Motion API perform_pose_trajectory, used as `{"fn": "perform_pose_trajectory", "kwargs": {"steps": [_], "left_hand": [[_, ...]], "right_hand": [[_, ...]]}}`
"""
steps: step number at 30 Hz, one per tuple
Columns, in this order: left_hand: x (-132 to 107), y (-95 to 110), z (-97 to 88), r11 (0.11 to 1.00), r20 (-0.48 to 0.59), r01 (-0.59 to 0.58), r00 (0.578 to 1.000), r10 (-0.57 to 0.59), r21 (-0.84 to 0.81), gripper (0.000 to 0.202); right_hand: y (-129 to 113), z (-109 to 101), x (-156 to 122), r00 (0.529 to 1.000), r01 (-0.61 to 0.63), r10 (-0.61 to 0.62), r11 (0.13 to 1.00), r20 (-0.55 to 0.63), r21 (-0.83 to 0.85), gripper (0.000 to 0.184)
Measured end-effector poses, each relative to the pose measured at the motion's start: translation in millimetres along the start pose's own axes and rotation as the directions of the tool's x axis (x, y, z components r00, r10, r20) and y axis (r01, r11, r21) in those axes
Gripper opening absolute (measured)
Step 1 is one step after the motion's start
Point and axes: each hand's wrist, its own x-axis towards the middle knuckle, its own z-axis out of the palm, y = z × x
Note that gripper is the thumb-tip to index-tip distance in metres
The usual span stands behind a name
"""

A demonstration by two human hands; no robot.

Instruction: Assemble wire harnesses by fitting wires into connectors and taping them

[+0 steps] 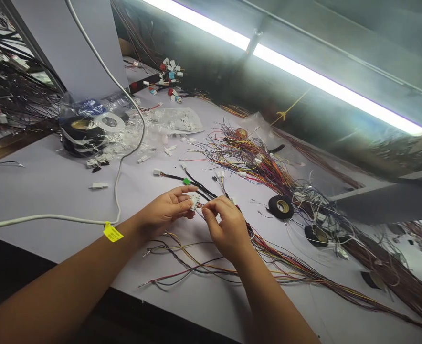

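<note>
My left hand (173, 208) is closed on a white plastic connector (194, 201), held just above the table with its wire side turned to the right. At that side my right hand (227, 224) pinches a thin wire (200, 206) between thumb and forefinger; whether its end sits inside the connector cannot be made out. Below both hands, loose wires (182, 253) with bare metal terminals fan out over the table. Just beyond the fingers lie black-taped cable branches (175, 177) ending in white plugs, one bearing a green tag (186, 181).
A tangled wire bundle (247, 157) lies behind the hands. Black tape rolls (281, 207) rest to the right. At the left are a bag of tape and connectors (85, 134), a white cable (118, 191) with a yellow label (113, 232), and a loose white connector (98, 186).
</note>
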Motion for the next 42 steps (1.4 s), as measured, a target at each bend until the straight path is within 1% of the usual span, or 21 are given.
{"fn": "perform_pose_trajectory", "kwargs": {"steps": [3, 6, 15, 18, 22, 25, 30, 33, 34, 36, 38, 39, 40, 42], "left_hand": [[-0.5, 0.5, -1.4, 0.998, 0.02, 0.054, 0.998, -0.054, -0.025, 0.036], [-0.4, 0.9, -2.2, 0.996, 0.037, 0.077, 0.996, -0.075, -0.047, 0.031], [1.1, -2.1, -5.2, 0.994, 0.058, 0.105, 0.993, -0.103, -0.033, 0.031], [1.0, -2.5, -5.3, 0.996, 0.064, 0.088, 0.994, -0.087, -0.001, 0.032], [0.7, -1.0, -2.8, 0.998, 0.007, 0.049, 0.999, -0.049, 0.037, 0.032], [1.0, -1.1, 0.4, 0.996, -0.046, 0.058, 0.997, -0.055, 0.068, 0.034], [2.1, -4.4, 3.6, 0.996, -0.048, 0.066, 0.997, -0.063, 0.061, 0.035], [2.0, -4.8, 1.4, 0.997, -0.067, 0.058, 0.996, -0.054, 0.052, 0.037], [1.9, -4.4, 0.2, 0.997, -0.073, 0.058, 0.996, -0.055, 0.043, 0.038], [1.8, -3.4, -2.0, 0.997, -0.076, 0.069, 0.995, -0.068, 0.02, 0.037], [1.7, -2.7, -2.9, 0.996, -0.078, 0.086, 0.993, -0.086, 0.0, 0.036], [1.7, -2.6, -2.7, 0.996, -0.078, 0.093, 0.993, -0.093, -0.005, 0.035], [1.8, -2.7, -2.1, 0.995, -0.077, 0.097, 0.992, -0.097, -0.006, 0.034], [2.0, -3.5, -0.2, 0.996, -0.055, 0.094, 0.994, -0.094, -0.002, 0.032]], "right_hand": [[-0.9, 0.4, 0.2, 1.0, 0.011, -0.011, 0.998, -0.004, -0.057, 0.012], [-2.3, -0.4, -0.2, 0.999, 0.036, -0.036, 0.993, -0.002, -0.111, 0.012], [-5.1, -5.5, -1.3, 0.996, 0.075, -0.063, 0.968, 0.056, -0.241, 0.016], [-6.0, -2.6, -1.5, 0.995, 0.095, -0.087, 0.948, 0.041, -0.305, 0.016], [-6.0, 4.5, -2.6, 0.992, 0.107, -0.123, 0.918, -0.017, -0.382, 0.019], [-4.5, 8.8, -3.7, 0.992, 0.093, -0.119, 0.914, -0.043, -0.394, 0.017], [-1.0, 16.0, -2.2, 0.992, 0.104, -0.127, 0.902, -0.026, -0.419, 0.017], [1.4, 19.2, 0.3, 0.992, 0.095, -0.121, 0.924, -0.048, -0.37, 0.019], [2.5, 19.3, 1.0, 0.993, 0.081, -0.104, 0.945, -0.059, -0.316, 0.018], [4.8, 18.0, 1.9, 0.996, 0.033, -0.045, 0.987, -0.078, -0.157, 0.013], [6.8, 15.7, 2.1, 0.997, -0.028, 0.029, 1.0, -0.078, 0.005, 0.008], [7.3, 14.7, 2.3, 0.995, -0.055, 0.06, 0.997, -0.074, 0.059, 0.007], [7.5, 14.0, 2.5, 0.995, -0.072, 0.078, 0.994, -0.069, 0.087, 0.007], [6.9, 14.0, 3.4, 0.995, -0.081, 0.087, 0.993, -0.058, 0.089, 0.008]]}}
